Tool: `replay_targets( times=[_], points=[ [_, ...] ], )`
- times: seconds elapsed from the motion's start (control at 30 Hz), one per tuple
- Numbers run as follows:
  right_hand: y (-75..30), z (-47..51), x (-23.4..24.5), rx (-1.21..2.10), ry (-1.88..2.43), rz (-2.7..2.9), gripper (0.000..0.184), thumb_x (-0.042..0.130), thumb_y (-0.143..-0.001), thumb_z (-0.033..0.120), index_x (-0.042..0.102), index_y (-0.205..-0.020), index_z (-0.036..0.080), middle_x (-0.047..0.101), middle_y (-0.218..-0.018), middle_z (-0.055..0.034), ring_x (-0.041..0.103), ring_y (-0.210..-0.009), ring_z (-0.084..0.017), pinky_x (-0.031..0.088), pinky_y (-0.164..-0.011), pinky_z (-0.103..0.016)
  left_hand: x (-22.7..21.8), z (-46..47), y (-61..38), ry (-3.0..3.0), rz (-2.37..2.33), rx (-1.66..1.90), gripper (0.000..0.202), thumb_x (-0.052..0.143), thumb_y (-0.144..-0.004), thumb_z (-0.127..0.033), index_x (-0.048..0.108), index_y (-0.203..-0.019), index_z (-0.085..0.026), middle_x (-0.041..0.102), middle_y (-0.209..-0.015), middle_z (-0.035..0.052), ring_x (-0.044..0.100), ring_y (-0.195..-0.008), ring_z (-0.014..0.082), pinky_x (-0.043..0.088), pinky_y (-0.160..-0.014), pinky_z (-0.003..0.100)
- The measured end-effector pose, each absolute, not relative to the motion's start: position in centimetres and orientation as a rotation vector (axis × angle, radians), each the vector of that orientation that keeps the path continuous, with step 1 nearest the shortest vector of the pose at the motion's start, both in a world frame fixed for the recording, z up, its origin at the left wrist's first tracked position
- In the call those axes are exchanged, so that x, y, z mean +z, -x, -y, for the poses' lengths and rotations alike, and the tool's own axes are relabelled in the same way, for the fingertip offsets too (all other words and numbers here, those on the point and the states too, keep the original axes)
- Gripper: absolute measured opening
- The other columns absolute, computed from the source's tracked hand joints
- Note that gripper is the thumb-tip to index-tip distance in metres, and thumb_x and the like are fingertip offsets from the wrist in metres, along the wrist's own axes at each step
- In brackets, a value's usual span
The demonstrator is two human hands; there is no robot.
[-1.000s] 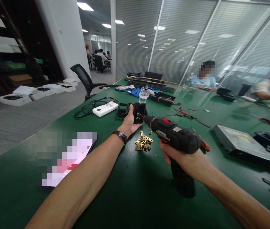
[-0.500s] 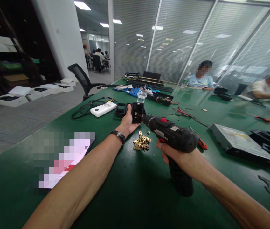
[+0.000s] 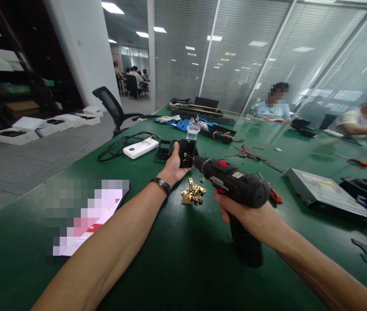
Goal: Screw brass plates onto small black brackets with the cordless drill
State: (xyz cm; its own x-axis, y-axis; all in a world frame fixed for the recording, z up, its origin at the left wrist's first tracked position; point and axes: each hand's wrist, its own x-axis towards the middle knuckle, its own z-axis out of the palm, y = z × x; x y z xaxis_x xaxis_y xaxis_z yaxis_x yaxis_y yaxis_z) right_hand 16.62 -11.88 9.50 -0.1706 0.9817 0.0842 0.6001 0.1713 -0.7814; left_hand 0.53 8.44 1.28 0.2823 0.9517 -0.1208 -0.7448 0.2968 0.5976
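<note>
My left hand point(image 3: 173, 166) grips a small black plastic box point(image 3: 188, 152) and holds it upright on the green table point(image 3: 177, 268). My right hand point(image 3: 250, 218) is wrapped round the handle of a black cordless drill point(image 3: 235, 183). The drill's tip points into the open face of the box, where a brass part shows. A pile of several brass hinges and screws point(image 3: 193, 193) lies on the table just below the two hands.
A second black frame point(image 3: 164, 149), a white power bank point(image 3: 140, 147) with black cable, a clear plastic cup point(image 3: 192, 131), blue gloves point(image 3: 183, 124), red-handled tools point(image 3: 251, 153) and a flat metal drive point(image 3: 326, 194) lie around. Two people sit at the far right; an office chair point(image 3: 112, 108) stands left.
Both hands, the box and the drill have shifted slightly left and up in view since a second ago; in the last half second nothing visibly moved.
</note>
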Motion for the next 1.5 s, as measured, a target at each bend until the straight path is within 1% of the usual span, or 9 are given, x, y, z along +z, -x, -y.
replay_targets(
  times=[0.23, 0.43, 0.67, 0.9, 1.03, 1.27, 1.5],
  points=[
    [-16.59, 11.87, 9.63, 0.812, 1.472, 1.850, 0.035, 0.058, -0.094, 0.029, 0.055, -0.060, 0.022, 0.061, -0.056, 0.0018, 0.056, -0.056, -0.014, 0.044, -0.061, -0.030, 1.56, -8.26, -0.55, -0.459, -0.518, 1.197, 0.053, 0.051, -0.098, -0.063, 0.070, -0.104, -0.014, 0.073, -0.092, 0.0124, 0.068, -0.081, 0.0214, 0.058, -0.079, 0.037],
    [-16.47, 11.90, 9.68, 0.778, 1.473, 1.853, 0.036, 0.060, -0.093, 0.029, 0.055, -0.059, 0.022, 0.059, -0.055, 0.0022, 0.054, -0.053, -0.013, 0.043, -0.058, -0.030, 1.66, -8.22, -0.59, -0.449, -0.536, 1.196, 0.053, 0.051, -0.097, -0.064, 0.070, -0.104, -0.014, 0.073, -0.090, 0.0122, 0.068, -0.079, 0.0213, 0.058, -0.078, 0.037],
    [-16.59, 11.83, 9.57, 0.798, 1.491, 1.857, 0.036, 0.059, -0.094, 0.030, 0.055, -0.059, 0.022, 0.060, -0.056, 0.0018, 0.054, -0.054, -0.014, 0.043, -0.059, -0.031, 1.62, -8.30, -0.60, -0.437, -0.525, 1.203, 0.053, 0.052, -0.098, -0.063, 0.071, -0.108, -0.014, 0.074, -0.095, 0.0132, 0.069, -0.081, 0.0220, 0.058, -0.079, 0.039],
    [-16.53, 11.82, 9.68, 0.805, 1.481, 1.852, 0.035, 0.060, -0.094, 0.030, 0.055, -0.060, 0.022, 0.060, -0.055, 0.0023, 0.056, -0.053, -0.014, 0.045, -0.061, -0.031, 1.53, -8.38, -0.59, -0.455, -0.525, 1.193, 0.053, 0.050, -0.098, -0.064, 0.070, -0.105, -0.015, 0.073, -0.090, 0.0114, 0.067, -0.077, 0.0199, 0.058, -0.078, 0.036],
    [-16.56, 11.82, 9.62, 0.811, 1.495, 1.851, 0.035, 0.060, -0.093, 0.030, 0.055, -0.060, 0.022, 0.061, -0.055, 0.0018, 0.055, -0.052, -0.014, 0.043, -0.057, -0.030, 1.42, -8.39, -0.58, -0.444, -0.515, 1.208, 0.052, 0.053, -0.097, -0.063, 0.070, -0.108, -0.016, 0.074, -0.094, 0.0120, 0.068, -0.079, 0.0203, 0.057, -0.079, 0.037],
    [-16.63, 11.77, 9.46, 0.783, 1.481, 1.862, 0.036, 0.060, -0.094, 0.030, 0.056, -0.059, 0.022, 0.061, -0.055, 0.0016, 0.055, -0.054, -0.014, 0.044, -0.060, -0.031, 1.35, -8.47, -0.58, -0.454, -0.529, 1.195, 0.055, 0.051, -0.097, -0.065, 0.070, -0.107, -0.015, 0.074, -0.090, 0.0121, 0.068, -0.079, 0.0212, 0.058, -0.078, 0.037],
    [-16.46, 11.69, 9.70, 0.792, 1.441, 1.869, 0.031, 0.058, -0.093, 0.026, 0.056, -0.063, 0.022, 0.061, -0.057, 0.0012, 0.056, -0.055, -0.014, 0.044, -0.058, -0.030, 1.56, -8.41, -0.62, -0.422, -0.504, 1.219, 0.048, 0.055, -0.098, -0.059, 0.069, -0.112, -0.015, 0.075, -0.093, 0.0115, 0.071, -0.083, 0.0216, 0.059, -0.080, 0.037]
  ],
)
